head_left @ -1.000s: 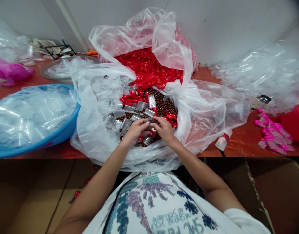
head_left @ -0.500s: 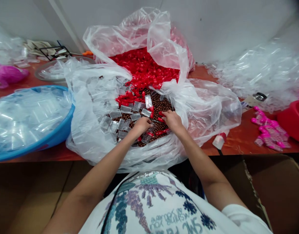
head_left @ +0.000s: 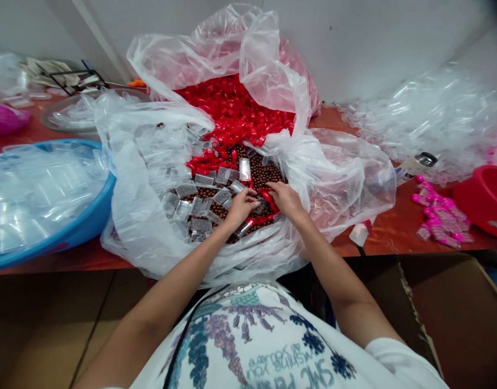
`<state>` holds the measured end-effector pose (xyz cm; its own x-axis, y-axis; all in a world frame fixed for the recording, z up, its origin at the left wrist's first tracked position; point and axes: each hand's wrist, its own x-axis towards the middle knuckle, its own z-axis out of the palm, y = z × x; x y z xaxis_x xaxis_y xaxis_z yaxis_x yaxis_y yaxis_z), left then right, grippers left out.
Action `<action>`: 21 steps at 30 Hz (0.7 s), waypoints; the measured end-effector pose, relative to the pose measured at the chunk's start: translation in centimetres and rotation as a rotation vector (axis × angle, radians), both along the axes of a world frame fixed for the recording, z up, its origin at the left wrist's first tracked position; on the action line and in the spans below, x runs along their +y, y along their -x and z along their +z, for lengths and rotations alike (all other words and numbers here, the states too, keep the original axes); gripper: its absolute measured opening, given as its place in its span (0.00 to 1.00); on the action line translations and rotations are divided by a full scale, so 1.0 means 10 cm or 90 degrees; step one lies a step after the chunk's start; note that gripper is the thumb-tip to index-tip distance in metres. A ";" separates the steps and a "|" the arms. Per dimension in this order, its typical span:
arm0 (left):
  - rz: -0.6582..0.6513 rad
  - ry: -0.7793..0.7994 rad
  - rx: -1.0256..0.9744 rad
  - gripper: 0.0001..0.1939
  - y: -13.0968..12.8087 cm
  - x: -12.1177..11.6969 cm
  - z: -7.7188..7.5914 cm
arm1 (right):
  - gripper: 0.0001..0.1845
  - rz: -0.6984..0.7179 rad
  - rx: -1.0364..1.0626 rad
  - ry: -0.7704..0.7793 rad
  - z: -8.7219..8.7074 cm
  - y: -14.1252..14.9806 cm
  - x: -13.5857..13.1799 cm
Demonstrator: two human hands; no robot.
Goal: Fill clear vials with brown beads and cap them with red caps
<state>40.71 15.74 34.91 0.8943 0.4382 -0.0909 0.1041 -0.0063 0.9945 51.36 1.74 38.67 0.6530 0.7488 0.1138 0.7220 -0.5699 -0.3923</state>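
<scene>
A white plastic bag (head_left: 126,216) lies open in front of me, holding brown beads (head_left: 268,173), small clear plastic containers (head_left: 182,209) and red plastic caps (head_left: 207,162). My left hand (head_left: 242,208) is over the beads with its fingers bent together; whatever is between the fingertips is too small to make out. Close by on the right, my right hand (head_left: 286,199) has its thumb and fingers closed on a red cap (head_left: 272,202). One clear container with a red end (head_left: 245,228) lies just below my left hand.
Behind stands a bag heaped with red caps (head_left: 240,108). A blue basin (head_left: 106,200) of clear plastic pieces is at left. To the right are pink-capped containers (head_left: 443,216), a red bowl (head_left: 485,200) and a clear plastic heap (head_left: 426,119). Cardboard boxes (head_left: 455,302) sit below the table edge.
My left hand has shifted slightly up and right, its fingers now nearer the right hand. The right hand has stayed almost in place. The whole view has shifted slightly.
</scene>
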 end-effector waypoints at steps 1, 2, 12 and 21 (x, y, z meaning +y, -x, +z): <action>0.005 0.027 -0.004 0.15 0.01 0.00 0.02 | 0.19 0.002 0.003 0.009 -0.01 -0.01 0.00; 0.008 0.056 -0.007 0.16 0.02 -0.01 0.05 | 0.18 -0.002 0.000 0.020 -0.02 -0.01 0.01; -0.006 0.315 0.000 0.23 0.28 0.03 0.41 | 0.14 0.023 -0.054 0.130 0.01 -0.02 -0.02; -0.016 0.294 -0.091 0.21 0.69 0.02 0.81 | 0.12 0.035 -0.108 0.144 0.04 0.08 -0.02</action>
